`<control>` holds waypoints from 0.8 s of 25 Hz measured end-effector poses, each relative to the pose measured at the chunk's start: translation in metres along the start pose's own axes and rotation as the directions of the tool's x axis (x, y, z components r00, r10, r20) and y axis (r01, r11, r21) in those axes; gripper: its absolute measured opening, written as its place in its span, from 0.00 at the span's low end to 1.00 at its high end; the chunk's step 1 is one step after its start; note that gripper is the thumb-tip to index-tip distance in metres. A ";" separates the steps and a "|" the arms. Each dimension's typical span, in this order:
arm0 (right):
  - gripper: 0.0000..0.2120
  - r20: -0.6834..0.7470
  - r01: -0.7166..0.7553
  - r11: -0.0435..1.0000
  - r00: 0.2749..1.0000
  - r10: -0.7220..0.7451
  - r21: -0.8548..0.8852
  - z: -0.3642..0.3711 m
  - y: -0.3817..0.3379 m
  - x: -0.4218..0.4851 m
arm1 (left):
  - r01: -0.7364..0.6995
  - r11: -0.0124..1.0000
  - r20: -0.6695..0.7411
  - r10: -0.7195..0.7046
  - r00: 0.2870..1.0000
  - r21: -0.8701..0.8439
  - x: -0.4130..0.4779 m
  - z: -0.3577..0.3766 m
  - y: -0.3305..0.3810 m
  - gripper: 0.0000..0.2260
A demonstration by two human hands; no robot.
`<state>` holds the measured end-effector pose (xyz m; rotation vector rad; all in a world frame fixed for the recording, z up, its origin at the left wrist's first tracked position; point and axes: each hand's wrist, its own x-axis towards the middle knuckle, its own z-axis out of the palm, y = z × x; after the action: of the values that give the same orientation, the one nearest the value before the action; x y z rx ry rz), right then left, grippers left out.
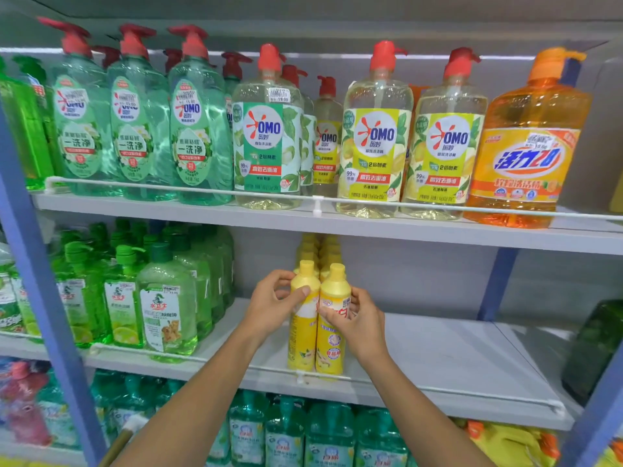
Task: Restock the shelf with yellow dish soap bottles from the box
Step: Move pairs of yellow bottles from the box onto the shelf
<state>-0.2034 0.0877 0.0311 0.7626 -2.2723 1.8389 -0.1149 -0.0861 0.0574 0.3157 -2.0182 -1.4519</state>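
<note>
Head view: staring straight into the middle shelf (455, 348), both arms reaching in from below
Left side: left hand (273, 298) wrapping round the shoulder of the left yellow bottle (302, 335), thumb pressing on the front
Right side: right hand (354, 320) gripping the right yellow bottle (332, 345) at the top of its label, fingers curling round the far side
Bottle pose: both standing upright, long axis vertical, touching side by side, bases sitting just behind the front rail (438, 390)
Behind them: more yellow caps (312, 251) lining up toward the back, so probably heading up two rows
Key relation: each bottle sitting dead ahead of its own hand, left hand nearer the left one, right hand nearer the right; bare shelf stretching off to the right
Neighbours: green bottles (167, 308) crowding the left, near but apart
Box: not showing up anywhere
Next, guessing: squaring the pair up and letting go, keeping them vertical to avoid tipping over the rail
</note>
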 end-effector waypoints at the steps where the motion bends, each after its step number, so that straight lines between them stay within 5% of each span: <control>1: 0.28 -0.006 -0.006 1.000 1.000 0.006 -0.001 0.001 0.000 0.000 | -0.009 1.000 0.003 0.009 1.000 -0.002 -0.002 0.001 -0.001 0.19; 6: 0.30 -0.037 -0.014 0.999 0.999 0.012 -0.030 0.004 -0.001 -0.004 | -0.007 1.000 -0.039 0.007 0.999 -0.002 -0.007 0.009 -0.024 0.25; 13: 0.30 -0.062 -0.064 0.998 0.996 0.062 -0.026 0.009 0.002 -0.007 | -0.035 0.998 0.123 0.040 0.992 -0.044 -0.005 -0.007 -0.039 0.23; 20: 0.25 -0.057 -0.084 0.996 0.995 0.084 0.000 0.010 -0.002 -0.014 | -0.037 0.996 0.040 0.034 0.999 0.079 -0.021 0.008 -0.037 0.25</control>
<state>-0.1886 0.0819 0.0248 0.6149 -2.3040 1.8674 -0.1091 -0.0825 0.0143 0.2857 -2.1052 -1.3682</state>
